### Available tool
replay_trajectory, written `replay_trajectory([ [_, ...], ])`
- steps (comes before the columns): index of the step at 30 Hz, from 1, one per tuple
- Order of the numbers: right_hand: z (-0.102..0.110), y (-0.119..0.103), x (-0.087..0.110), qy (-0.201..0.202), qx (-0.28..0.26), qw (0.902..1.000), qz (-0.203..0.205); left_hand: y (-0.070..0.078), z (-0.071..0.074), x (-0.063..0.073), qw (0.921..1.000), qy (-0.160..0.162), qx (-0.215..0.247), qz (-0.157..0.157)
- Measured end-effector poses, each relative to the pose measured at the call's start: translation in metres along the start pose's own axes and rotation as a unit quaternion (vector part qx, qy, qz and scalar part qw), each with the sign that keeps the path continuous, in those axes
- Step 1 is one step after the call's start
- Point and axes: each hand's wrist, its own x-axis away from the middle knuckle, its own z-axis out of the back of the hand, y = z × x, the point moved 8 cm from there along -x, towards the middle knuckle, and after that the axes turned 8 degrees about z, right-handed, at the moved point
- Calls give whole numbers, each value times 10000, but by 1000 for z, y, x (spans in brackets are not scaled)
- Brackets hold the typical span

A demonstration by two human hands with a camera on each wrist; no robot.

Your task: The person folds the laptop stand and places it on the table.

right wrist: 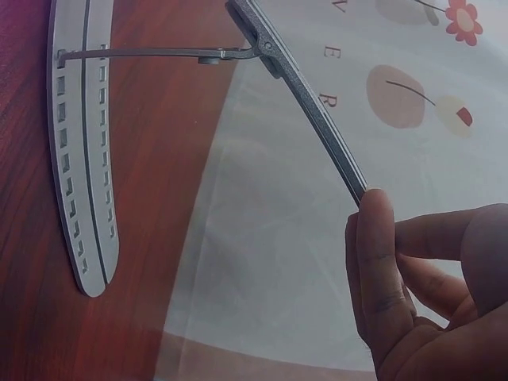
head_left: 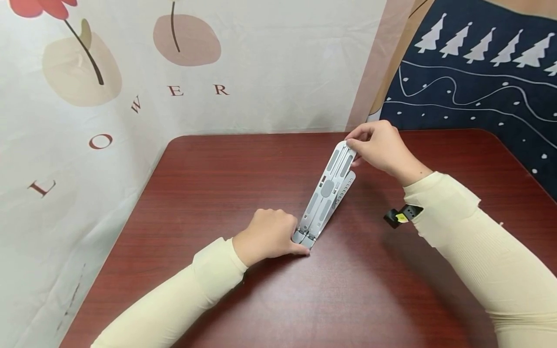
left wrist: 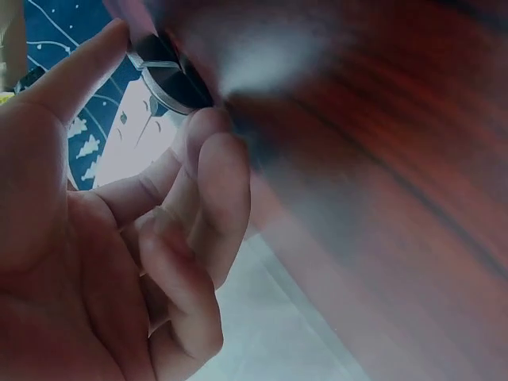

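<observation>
A silver folding laptop stand (head_left: 327,188) with grey pads is narrow and partly unfolded over the table. My left hand (head_left: 267,237) pinches its hinged near end between thumb and fingers. At the raised far end, my right hand (head_left: 380,147) pinches the top plate between thumb and fingertips. In the right wrist view, the slotted base (right wrist: 83,182) lies apart below the raised plate (right wrist: 317,127), and a thin support strut (right wrist: 159,54) joins them, its end at one of the slots. The left wrist view shows the dark-padded hinge end (left wrist: 175,83) by my fingertips.
A dark red wood-grain table (head_left: 209,183) carries the stand. Behind it hangs a white cloth (head_left: 278,77) with flower prints and letters; a navy cloth (head_left: 474,92) with white trees is at the right. A black wrist device (head_left: 393,218) sticks out from my right sleeve.
</observation>
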Motion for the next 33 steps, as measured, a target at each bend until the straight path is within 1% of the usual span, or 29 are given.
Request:
replay_trajectory([
  [4,0,1,-1,-1,-83,10000,23,1,1,-1,10000,37,-65,9],
  [11,-1,4,-1,-20,-264,9996,20,1,1,0,10000,-62,-21,32],
  [16,0,5,-1,-41,-278,9996,65,-1,0,-1,10000,-73,3,56],
  [20,3,8,-1,32,-239,9997,97,-2,0,-1,9999,-59,41,78],
  [26,8,23,0,140,-134,9998,18,-4,-1,-1,9998,-84,135,90],
  [33,6,49,-3,-12,165,9996,-225,-4,-2,-2,9997,-148,187,107],
])
